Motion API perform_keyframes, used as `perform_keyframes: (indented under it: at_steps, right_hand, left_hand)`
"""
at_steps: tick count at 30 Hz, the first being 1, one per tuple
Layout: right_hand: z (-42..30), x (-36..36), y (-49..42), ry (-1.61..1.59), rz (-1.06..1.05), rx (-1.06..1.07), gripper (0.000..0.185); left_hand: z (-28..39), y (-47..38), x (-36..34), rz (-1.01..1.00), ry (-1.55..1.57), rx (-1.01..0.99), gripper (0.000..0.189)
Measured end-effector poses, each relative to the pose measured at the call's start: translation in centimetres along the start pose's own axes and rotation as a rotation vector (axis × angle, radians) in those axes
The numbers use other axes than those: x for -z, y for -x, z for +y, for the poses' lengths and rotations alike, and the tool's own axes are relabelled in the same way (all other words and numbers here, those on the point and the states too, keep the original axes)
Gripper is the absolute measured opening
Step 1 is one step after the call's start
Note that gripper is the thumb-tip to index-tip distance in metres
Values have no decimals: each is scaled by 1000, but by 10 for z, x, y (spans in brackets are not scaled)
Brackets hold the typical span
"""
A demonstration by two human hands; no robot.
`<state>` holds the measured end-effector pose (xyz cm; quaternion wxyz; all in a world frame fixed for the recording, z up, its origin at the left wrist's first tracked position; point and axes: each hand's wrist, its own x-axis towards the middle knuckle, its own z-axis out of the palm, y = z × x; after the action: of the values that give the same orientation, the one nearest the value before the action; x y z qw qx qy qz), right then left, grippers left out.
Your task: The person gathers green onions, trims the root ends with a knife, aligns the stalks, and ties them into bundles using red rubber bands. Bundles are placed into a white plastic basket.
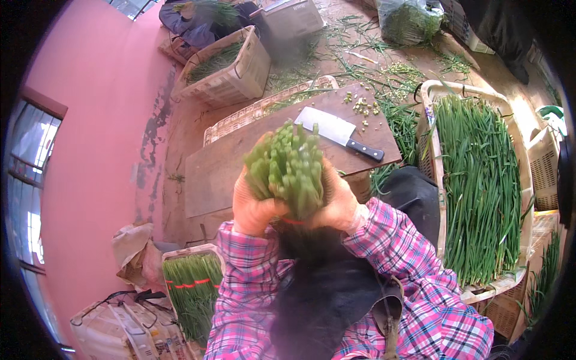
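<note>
Both of my hands, in orange knit gloves, clasp a bundle of green garlic chives (288, 166) with its stem ends turned up toward me. My left hand (256, 200) wraps its left side and my right hand (335, 195) its right side. A red band (292, 221) shows low on the bundle, between my hands; the leaves below are mostly hidden. Beyond the bundle lies a wooden board (234, 175). On it rests a cleaver (330, 126) with a black handle, near small cut stem pieces (362, 105).
At right stands a crate (483, 288) filled with loose chives; at lower left, another crate (193, 249) holds red-banded bundles. A plastic crate (252, 67) of greens stands at the back, near another person (193, 27). Leaf scraps (355, 40) litter the floor beside a pink wall (99, 135).
</note>
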<state>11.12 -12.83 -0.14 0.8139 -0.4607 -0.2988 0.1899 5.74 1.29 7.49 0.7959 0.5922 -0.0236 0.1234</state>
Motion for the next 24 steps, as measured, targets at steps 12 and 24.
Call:
perform_keyframes:
  at_steps: [12, 24]
  right_hand:
    - [-41, 3, 42, 973, -63, 295, 80]
    - [-139, -82, -7, 1549, -459, 587, 36]
  left_hand:
    - [-74, 79, 5, 34, -489, -78, 61]
    - [-52, 96, -6, 75, -233, 41, 88]
